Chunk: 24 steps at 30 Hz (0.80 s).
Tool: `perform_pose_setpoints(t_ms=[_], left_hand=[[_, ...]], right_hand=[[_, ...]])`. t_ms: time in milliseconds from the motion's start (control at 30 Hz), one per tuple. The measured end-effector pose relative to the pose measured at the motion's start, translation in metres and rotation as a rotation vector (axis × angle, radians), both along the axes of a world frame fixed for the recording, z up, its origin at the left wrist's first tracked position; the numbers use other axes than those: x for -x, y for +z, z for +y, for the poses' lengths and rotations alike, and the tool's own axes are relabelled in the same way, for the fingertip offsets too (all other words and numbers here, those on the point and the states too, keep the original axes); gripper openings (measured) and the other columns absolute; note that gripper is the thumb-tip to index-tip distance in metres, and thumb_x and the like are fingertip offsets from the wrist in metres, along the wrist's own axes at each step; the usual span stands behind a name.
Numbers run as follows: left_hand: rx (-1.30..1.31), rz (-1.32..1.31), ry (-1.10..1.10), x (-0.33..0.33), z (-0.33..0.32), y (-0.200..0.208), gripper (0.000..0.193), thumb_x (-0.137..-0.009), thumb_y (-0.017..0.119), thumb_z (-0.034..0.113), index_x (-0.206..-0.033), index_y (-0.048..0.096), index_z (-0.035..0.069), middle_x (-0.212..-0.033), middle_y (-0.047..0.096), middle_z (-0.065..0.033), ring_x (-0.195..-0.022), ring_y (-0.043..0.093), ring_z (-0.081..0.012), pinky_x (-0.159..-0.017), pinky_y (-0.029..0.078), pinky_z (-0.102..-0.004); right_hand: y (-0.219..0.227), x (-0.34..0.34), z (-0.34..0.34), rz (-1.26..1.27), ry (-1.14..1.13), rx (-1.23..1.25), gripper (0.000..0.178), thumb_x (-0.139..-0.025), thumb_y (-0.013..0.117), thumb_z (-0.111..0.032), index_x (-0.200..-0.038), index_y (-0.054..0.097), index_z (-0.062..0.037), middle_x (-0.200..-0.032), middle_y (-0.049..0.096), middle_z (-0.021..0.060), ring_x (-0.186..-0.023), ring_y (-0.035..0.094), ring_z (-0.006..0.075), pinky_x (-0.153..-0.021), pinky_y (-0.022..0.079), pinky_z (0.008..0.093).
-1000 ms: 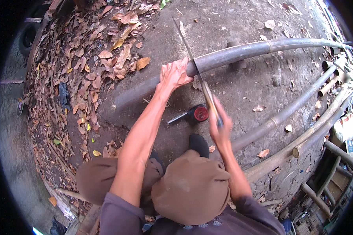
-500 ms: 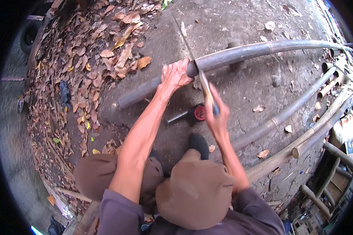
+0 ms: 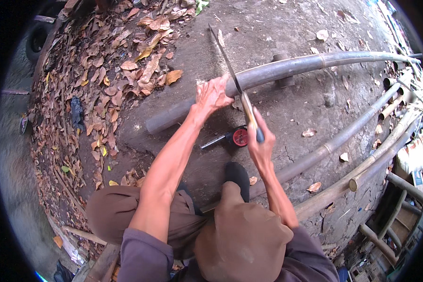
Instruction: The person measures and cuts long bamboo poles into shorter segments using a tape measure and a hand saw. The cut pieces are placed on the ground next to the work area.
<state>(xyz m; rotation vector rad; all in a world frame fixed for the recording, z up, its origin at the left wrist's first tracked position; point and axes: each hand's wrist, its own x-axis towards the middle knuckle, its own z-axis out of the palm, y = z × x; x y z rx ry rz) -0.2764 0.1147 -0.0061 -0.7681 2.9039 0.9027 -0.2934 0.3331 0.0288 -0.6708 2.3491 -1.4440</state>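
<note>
- we have our left hand (image 3: 214,96) curled over the bamboo pole (image 3: 305,65), fingers bent onto it just beside the saw (image 3: 226,57).
- our right hand (image 3: 262,141) is closed around the saw's handle, and its blade lies across the pole.
- the pole passes over a dark block (image 3: 284,82) on the ground (image 3: 277,30).
- near the right rim we see a pale bag (image 3: 414,152); we cannot tell what it contains.
- below the pole lies a black tool with a round red face (image 3: 240,137), whose marks we cannot make out.
</note>
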Motion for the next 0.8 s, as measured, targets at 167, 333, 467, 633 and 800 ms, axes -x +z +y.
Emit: perform_pose_setpoints(t_ms=[167, 333, 467, 633, 800], left_hand=[[-0.047, 0.015, -0.087, -0.029, 0.005, -0.02, 0.07, -0.064, 0.084, 0.046, -0.113, 0.054, 0.005, -0.107, 0.067, -0.0175, -0.099, 0.066, -0.0402, -0.077, 0.052, -0.0537], [0.115, 0.362, 0.108, 0.002, 0.022, -0.001, 0.082, -0.066, 0.082, 0.059, -0.12, 0.05, 0.005, -0.113, 0.055, -0.0156, -0.105, 0.058, -0.0333, -0.088, 0.048, -0.0493], [0.169, 0.231, -0.053, 0.04, 0.01, -0.004, 0.074, -0.07, 0.081, 0.05, -0.119, 0.049, 0.004, -0.125, 0.057, -0.0211, -0.118, 0.057, -0.0366, -0.092, 0.049, -0.0465], [-0.106, -0.032, -0.233, 0.057, -0.011, 0.007, 0.062, -0.074, 0.077, 0.039, -0.113, 0.047, 0.001, -0.108, 0.063, -0.0251, -0.102, 0.063, -0.0435, -0.084, 0.052, -0.0515], [-0.082, -0.135, -0.312, 0.013, -0.03, 0.082, 0.057, -0.075, 0.075, 0.032, -0.111, 0.046, -0.001, -0.095, 0.063, -0.0278, -0.089, 0.066, -0.0438, -0.075, 0.051, -0.0513]], right_hand=[[0.025, -0.003, 0.006, 0.105, -0.02, 0.102, 0.044, -0.094, 0.057, -0.017, -0.135, 0.059, 0.0003, -0.118, 0.07, 0.021, -0.089, 0.067, 0.0179, -0.077, 0.054, 0.0326], [0.057, -0.014, 0.1, 0.044, -0.402, 0.291, 0.058, -0.096, 0.051, -0.03, -0.141, 0.048, 0.0052, -0.08, 0.055, 0.0059, -0.061, 0.05, 0.0092, -0.055, 0.042, 0.0255], [0.077, -0.004, 0.106, 0.082, -0.659, 0.392, 0.057, -0.101, 0.048, -0.031, -0.149, 0.04, -0.001, -0.061, 0.039, -0.0025, -0.053, 0.04, 0.0079, -0.05, 0.038, 0.0267], [0.041, 0.009, 0.136, 0.142, -0.738, 0.185, 0.05, -0.103, 0.05, -0.025, -0.148, 0.044, -0.0046, -0.069, 0.047, -0.0011, -0.06, 0.045, 0.0063, -0.054, 0.042, 0.0271], [0.001, -0.005, 0.131, 0.061, -0.554, -0.256, 0.063, -0.096, 0.065, -0.025, -0.148, 0.042, 0.001, -0.115, 0.066, 0.0203, -0.096, 0.063, 0.0221, -0.082, 0.05, 0.0352]])
